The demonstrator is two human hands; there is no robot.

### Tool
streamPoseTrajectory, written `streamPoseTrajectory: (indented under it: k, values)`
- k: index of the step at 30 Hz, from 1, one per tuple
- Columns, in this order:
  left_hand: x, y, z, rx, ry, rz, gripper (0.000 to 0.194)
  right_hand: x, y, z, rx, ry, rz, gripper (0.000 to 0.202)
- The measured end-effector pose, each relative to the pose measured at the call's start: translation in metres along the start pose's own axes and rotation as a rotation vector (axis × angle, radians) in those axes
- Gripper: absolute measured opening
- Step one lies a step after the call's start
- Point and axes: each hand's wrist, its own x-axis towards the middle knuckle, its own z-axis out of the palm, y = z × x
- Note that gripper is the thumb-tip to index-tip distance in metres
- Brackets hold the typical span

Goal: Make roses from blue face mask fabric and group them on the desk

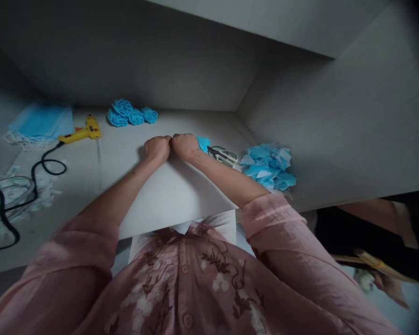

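Note:
My left hand point(158, 148) and my right hand point(185, 146) are both curled closed, knuckles almost touching, over the middle of the white table point(174, 195). Whatever they pinch is hidden behind the fingers. A bright blue piece point(203, 143) shows just past my right hand; I cannot tell whether it is held or lies on the table. Beside it are scissors point(225, 156) with pale handles, pointing towards my right hand. Farther right is a heap of loose blue and white scraps point(268, 166). Several rolled blue flowers point(132, 114) sit together behind my left hand.
A yellow glue gun point(82, 132) lies at the left, its black cord looping to the front edge. Behind it is a stack of blue face masks point(41, 122). White scraps point(49, 186) lie around the cord. Grey panels point(352, 121) enclose the back and right. Another person's foot point(393, 288) shows lower right.

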Motion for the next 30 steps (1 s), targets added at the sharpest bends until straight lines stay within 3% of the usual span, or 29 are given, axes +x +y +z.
streamPoseTrajectory:
  k: [3,8,12,15,19,22,23,26,30]
  values:
    - [0.006,-0.006,0.002,-0.025,-0.006,-0.051,0.052,0.012,-0.01,0.004,-0.001,0.076,0.063,0.037]
    - [0.012,-0.012,0.005,-0.036,-0.025,-0.144,0.056,0.026,-0.027,0.008,0.033,0.073,0.095,0.036]
    - [0.008,-0.014,0.001,-0.024,-0.035,-0.137,0.056,0.029,-0.033,0.006,0.059,0.048,0.135,0.04]
    - [0.001,-0.011,-0.008,-0.03,-0.011,-0.082,0.054,0.02,-0.024,0.001,0.058,0.055,0.139,0.042]
    - [-0.013,0.005,-0.022,0.001,-0.046,0.092,0.05,-0.012,0.01,-0.014,-0.064,0.01,0.027,0.043]
    - [-0.028,0.023,-0.028,-0.009,-0.077,0.195,0.043,-0.047,0.042,-0.03,-0.163,-0.121,-0.059,0.037]
    - [-0.033,0.03,-0.03,-0.019,-0.06,0.293,0.044,-0.06,0.051,-0.036,-0.166,-0.154,-0.103,0.035]
    - [-0.054,0.046,-0.036,-0.087,-0.026,0.537,0.042,-0.101,0.072,-0.051,-0.103,-0.218,-0.168,0.037]
    - [-0.086,0.055,-0.046,-0.198,-0.045,0.753,0.036,-0.15,0.085,-0.061,0.102,-0.306,-0.283,0.027]
